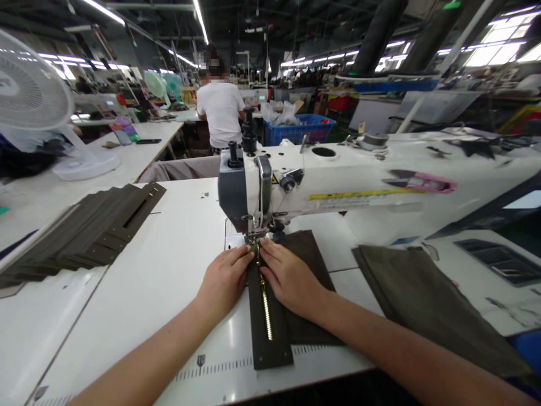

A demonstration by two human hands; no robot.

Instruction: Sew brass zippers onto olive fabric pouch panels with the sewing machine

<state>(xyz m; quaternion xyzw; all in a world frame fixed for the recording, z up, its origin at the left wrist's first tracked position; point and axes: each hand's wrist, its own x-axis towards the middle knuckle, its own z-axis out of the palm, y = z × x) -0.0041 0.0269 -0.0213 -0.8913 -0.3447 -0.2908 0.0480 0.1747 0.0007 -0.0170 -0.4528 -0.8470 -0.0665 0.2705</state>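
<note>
A dark olive fabric panel [278, 336] with a gold metal zipper [266, 307] down its middle lies lengthwise under the head of a white sewing machine [257, 192]. My left hand [223, 277] grips the panel's left edge close to the presser foot, fingers and thumb drawn together. On the other side of the zipper, my right hand [291, 276] rests flat on the fabric, its fingers stretched toward the needle and its thumb apart. Beneath the right hand and wrist spreads a larger olive fabric piece [310, 254]. The needle area is partly hidden by my fingertips.
Overlapping olive panels [97, 225] are fanned out at the left. More olive fabric [414, 287] lies at the right. Pink-handled snips [435, 181] rest against the machine arm. A white fan [38, 90] stands left; a person in white [220, 113] and a blue crate [291, 133] are beyond.
</note>
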